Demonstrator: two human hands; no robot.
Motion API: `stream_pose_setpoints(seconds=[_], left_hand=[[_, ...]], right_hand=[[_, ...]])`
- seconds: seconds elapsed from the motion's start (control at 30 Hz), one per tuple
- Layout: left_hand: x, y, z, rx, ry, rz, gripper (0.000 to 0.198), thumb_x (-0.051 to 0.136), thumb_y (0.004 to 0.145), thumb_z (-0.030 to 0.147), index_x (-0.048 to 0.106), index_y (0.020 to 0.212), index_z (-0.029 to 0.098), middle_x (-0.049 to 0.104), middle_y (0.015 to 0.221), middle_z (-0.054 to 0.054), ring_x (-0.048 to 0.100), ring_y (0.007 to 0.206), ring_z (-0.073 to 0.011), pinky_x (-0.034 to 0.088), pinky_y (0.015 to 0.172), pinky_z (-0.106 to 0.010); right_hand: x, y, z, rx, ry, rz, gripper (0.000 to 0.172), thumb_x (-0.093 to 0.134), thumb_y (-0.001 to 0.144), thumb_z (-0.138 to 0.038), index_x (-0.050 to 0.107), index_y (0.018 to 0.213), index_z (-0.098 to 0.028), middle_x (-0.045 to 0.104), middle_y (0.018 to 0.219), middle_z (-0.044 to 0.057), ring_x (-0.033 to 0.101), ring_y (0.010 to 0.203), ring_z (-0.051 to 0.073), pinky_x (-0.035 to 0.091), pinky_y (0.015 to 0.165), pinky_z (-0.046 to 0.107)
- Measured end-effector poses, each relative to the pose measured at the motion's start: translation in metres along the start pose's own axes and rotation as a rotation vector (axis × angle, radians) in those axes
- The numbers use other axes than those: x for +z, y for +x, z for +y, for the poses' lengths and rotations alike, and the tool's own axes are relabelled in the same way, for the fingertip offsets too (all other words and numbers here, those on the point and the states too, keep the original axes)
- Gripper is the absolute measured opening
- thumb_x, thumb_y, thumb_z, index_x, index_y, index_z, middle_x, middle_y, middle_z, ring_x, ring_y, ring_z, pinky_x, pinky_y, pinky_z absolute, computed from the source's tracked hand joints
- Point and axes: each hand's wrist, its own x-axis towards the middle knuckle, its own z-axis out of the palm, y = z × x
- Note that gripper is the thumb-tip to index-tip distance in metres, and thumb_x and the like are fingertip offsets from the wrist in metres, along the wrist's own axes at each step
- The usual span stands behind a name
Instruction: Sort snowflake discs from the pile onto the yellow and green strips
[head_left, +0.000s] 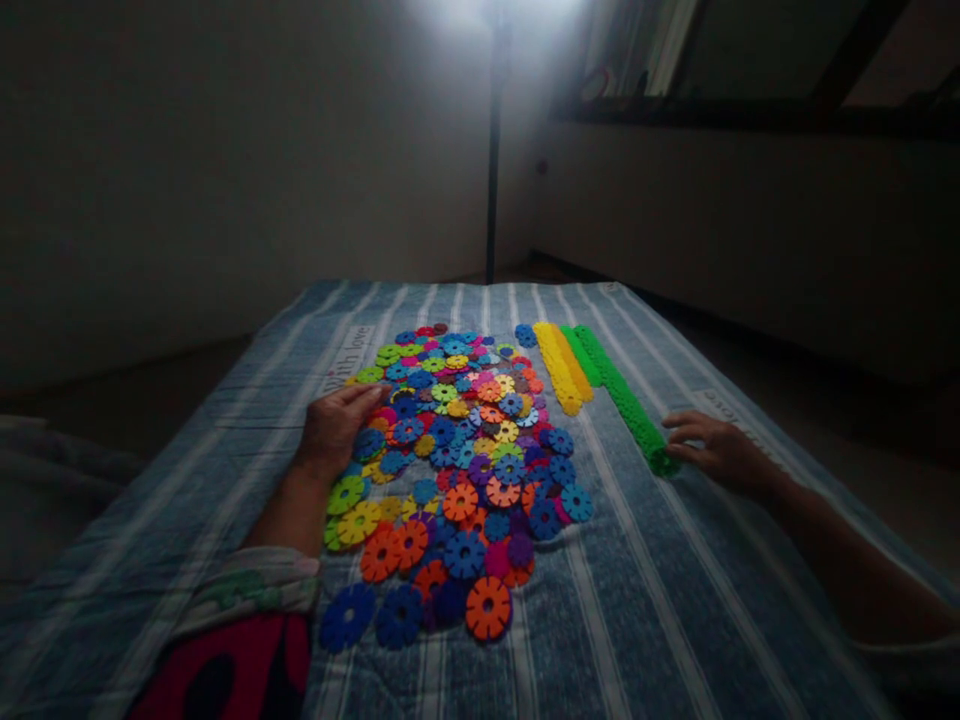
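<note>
A dim room, seemingly in a home, had plain walls, a window, a light above a pole, and striped cloth printed "with love."

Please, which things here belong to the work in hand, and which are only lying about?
Apparently in the work:
loose coloured discs, near left hand
long green row, near right hand
shorter green row
yellow rows
blue stack

Merely around:
striped cloth
dark pole

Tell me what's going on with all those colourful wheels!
A person's left hand is at the side of a pile of slotted discs. The right hand is at the near end of a long green row. Between it and the pile lie a shorter green row, yellow rows and a blue clump.
</note>
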Motion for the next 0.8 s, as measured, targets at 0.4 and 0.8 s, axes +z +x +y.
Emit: stream_pose_setpoints(seconds=[0.4, 0.8], left_hand=[[0.001, -0.004, -0.003, 0.009, -0.058, -0.049, 0.031, 0.078, 0.057, 0.037, 0.076, 0.08, 0.017, 0.076, 0.087, -0.009, 0.07, 0.082, -0.0213, 0.056, 0.07, -0.029], [0.003, -0.007, -0.009, 0.106, 0.077, -0.05, 0.035, 0.077, 0.059, 0.051, 0.077, 0.073, 0.018, 0.074, 0.077, -0.007, 0.067, 0.086, -0.0236, 0.05, 0.083, -0.033]], right_hand=[[0.005, -0.001, 0.006, -0.018, -0.033, 0.079, 0.033, 0.056, 0.084, -0.052, 0.076, 0.077, -0.025, 0.077, 0.099, 0.01, 0.072, 0.094, 0.029, 0.058, 0.087, 0.046], [0.064, 0.045, -0.105, -0.419, 0.12, 0.026, 0.018, 0.056, 0.091, -0.026, 0.072, 0.084, -0.021, 0.074, 0.098, 0.009, 0.071, 0.089, 0.021, 0.058, 0.077, 0.035]])
